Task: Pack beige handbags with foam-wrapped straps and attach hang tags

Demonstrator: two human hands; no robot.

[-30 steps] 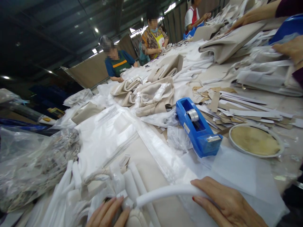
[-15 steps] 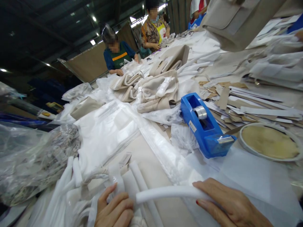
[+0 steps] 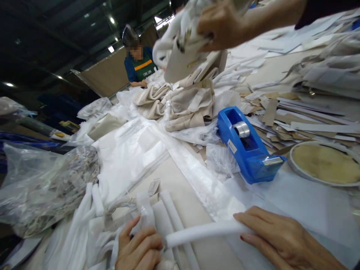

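A white foam tube [image 3: 208, 231] lies across the front. My right hand [image 3: 281, 234] pinches its right part between thumb and fingers. My left hand [image 3: 140, 245] is curled at the tube's left end, its fingers around something hidden. Under and beside it are pale wrapped straps [image 3: 144, 208] and more white foam strips [image 3: 171, 210], with a small tag [image 3: 154, 186] behind. Beneath lies a beige bag panel [image 3: 182, 180] partly covered by clear plastic sheeting [image 3: 194, 180].
A blue tape dispenser [image 3: 246, 150] and a round tin [image 3: 326, 165] stand on the right, by cut strips [image 3: 303, 123]. Folded beige bags [image 3: 185, 103] lie behind. A plastic bag [image 3: 47, 187] is at left. A co-worker's hand [image 3: 222, 28] holds a pale bag [image 3: 182, 48] overhead; another person [image 3: 140, 65] works behind.
A co-worker's arm has come in from the upper right with a pale bag, and the large beige bag there is gone. My hands and the tube have hardly moved; the view shifted slightly.
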